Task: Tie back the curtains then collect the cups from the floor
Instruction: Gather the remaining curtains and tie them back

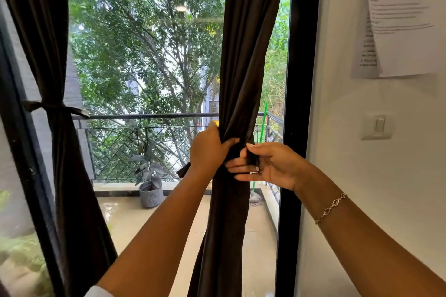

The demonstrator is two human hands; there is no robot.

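Note:
Two dark brown curtains hang at a tall window. The left curtain (45,55) is gathered at mid height by a dark tie-back (55,106). The right curtain (246,55) is bunched at its waist. My left hand (208,148) grips that bunched cloth from the left side. My right hand (270,164) pinches a dark strip of the right tie-back (252,155) between thumb and fingers, just right of the bunch. A loose end of the strip (184,169) sticks out below my left wrist. No cups are in view.
A black window frame (299,103) stands right of the curtain, then a white wall with a light switch (377,126) and taped papers (405,21). Through the glass lie a balcony railing (144,116), a potted plant (150,190) and a green-handled mop (261,132).

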